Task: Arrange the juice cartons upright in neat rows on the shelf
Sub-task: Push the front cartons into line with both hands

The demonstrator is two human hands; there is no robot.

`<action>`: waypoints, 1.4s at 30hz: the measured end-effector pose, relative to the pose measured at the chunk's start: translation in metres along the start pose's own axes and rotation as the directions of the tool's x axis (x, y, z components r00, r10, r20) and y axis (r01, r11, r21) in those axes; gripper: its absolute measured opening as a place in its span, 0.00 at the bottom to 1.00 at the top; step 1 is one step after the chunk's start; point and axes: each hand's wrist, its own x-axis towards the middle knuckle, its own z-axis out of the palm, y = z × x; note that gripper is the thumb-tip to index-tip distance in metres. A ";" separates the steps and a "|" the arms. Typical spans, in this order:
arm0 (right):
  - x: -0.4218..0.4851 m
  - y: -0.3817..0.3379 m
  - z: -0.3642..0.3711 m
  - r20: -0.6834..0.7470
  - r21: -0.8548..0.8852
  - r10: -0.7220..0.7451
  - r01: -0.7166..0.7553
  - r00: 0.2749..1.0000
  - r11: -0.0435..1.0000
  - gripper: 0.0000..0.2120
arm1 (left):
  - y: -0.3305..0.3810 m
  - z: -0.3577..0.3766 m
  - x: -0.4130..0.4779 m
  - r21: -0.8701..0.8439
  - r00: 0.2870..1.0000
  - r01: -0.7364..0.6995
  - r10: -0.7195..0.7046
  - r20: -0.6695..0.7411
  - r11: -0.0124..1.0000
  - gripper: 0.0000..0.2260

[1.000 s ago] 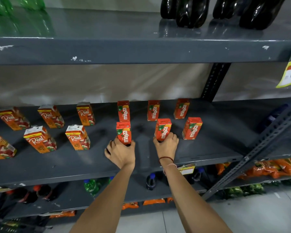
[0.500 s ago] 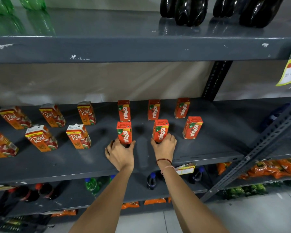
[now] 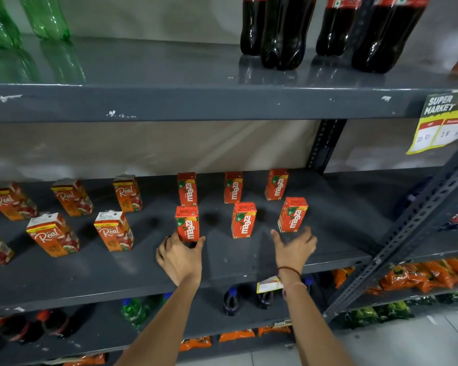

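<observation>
Six small red mango-juice cartons stand upright on the grey middle shelf [image 3: 249, 262] in two rows of three. The back row holds three [image 3: 187, 188] [image 3: 233, 187] [image 3: 276, 184]; the front row holds the left carton [image 3: 187, 223], the middle carton [image 3: 243, 220] and the right carton [image 3: 292, 214], which leans slightly to the right.

The left hand [image 3: 179, 256] grips the base of the front left carton, with fingers on one side and the thumb on the other. The right hand [image 3: 295, 248] is open and blurred, fingers spread, just in front of the right carton; I cannot tell whether it touches it.

To the left stand larger orange cartons with white tops, seven in view (the two at the frame edge are cut off), three at the back [image 3: 128, 192] and the rest nearer the front [image 3: 113, 230]. All tilt in the wide-angle view.

On the shelf above stand four dark cola bottles [image 3: 283, 33] and two green bottles [image 3: 45, 17]. A yellow price tag [image 3: 442, 125] hangs at the right.
</observation>
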 end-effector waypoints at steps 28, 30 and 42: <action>-0.149 -0.044 0.043 0.051 0.198 -0.350 0.334 0.935 0.922 0.12 | -0.119 -0.126 0.030 -0.438 0.980 0.056 -0.133 -0.146 0.897 0.17; -0.181 -0.069 0.069 0.246 0.227 -0.395 0.344 0.885 0.911 0.16 | -0.135 -0.143 0.050 -0.417 0.966 0.119 -0.201 -0.160 0.901 0.23; -0.252 -0.153 0.169 0.462 0.026 -0.325 0.354 0.825 0.935 0.29 | -0.156 -0.146 0.118 -0.065 0.981 0.154 -0.160 -0.111 0.986 0.29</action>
